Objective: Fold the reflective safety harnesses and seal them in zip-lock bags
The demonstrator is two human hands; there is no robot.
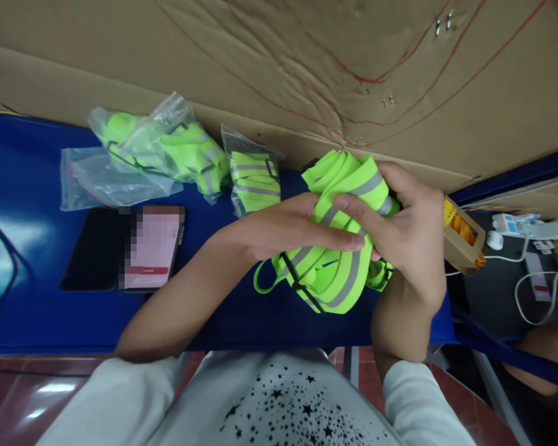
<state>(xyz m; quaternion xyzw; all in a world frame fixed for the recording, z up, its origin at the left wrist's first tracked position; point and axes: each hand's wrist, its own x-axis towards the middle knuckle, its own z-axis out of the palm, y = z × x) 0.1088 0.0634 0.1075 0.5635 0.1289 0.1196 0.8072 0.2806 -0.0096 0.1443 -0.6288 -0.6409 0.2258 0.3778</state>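
Note:
Both my hands grip a bundled neon-yellow reflective vest (335, 272) with grey bands and black trim, held just above the blue table (37, 310). My left hand (283, 229) lies across its middle, fingers pressed onto the fabric. My right hand (409, 229) wraps the bundle from the right, fingers curled over its top. A loose strap loop hangs at the lower left of the bundle.
Two bagged vests (177, 148) (253, 176) and an empty clear bag (102, 179) lie at the table's back. A dark phone (93, 248) and a lit phone (153, 248) lie left. Cardboard sheets (307, 62) stand behind. A small brown box (462, 235) and white cables (530, 291) are at the right.

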